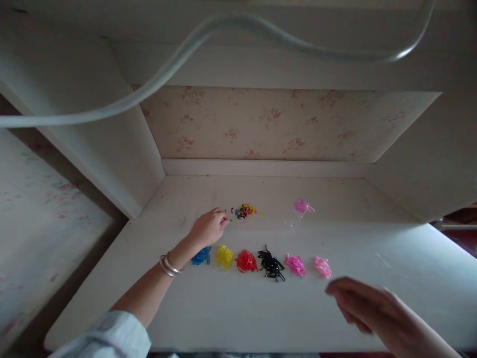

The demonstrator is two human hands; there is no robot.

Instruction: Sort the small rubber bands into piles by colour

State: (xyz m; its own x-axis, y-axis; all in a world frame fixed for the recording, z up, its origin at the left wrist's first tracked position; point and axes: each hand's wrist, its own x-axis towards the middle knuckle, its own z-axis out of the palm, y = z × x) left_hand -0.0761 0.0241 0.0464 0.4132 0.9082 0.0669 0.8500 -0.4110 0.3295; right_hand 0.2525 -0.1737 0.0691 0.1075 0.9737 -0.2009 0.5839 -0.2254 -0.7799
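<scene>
My left hand (209,226), with bangles at its wrist, is closed in a pinch at the left side of a small mixed pile of coloured rubber bands (245,212). A bit of blue rubber band (230,220) shows at its fingertips. Below the hand lies a blue pile (201,255), partly hidden by the wrist. To its right, in a row, are a yellow pile (224,256), a red pile (246,261), a black pile (272,263), a magenta pile (295,265) and a light pink pile (322,267). My right hand (367,306), smeared by motion, hovers lower right of the row.
A pink translucent item (301,206) lies toward the back right of the white table (231,313). White side panels and a flowered back wall (261,124) enclose it. A pale cable (194,44) crosses the top of the view.
</scene>
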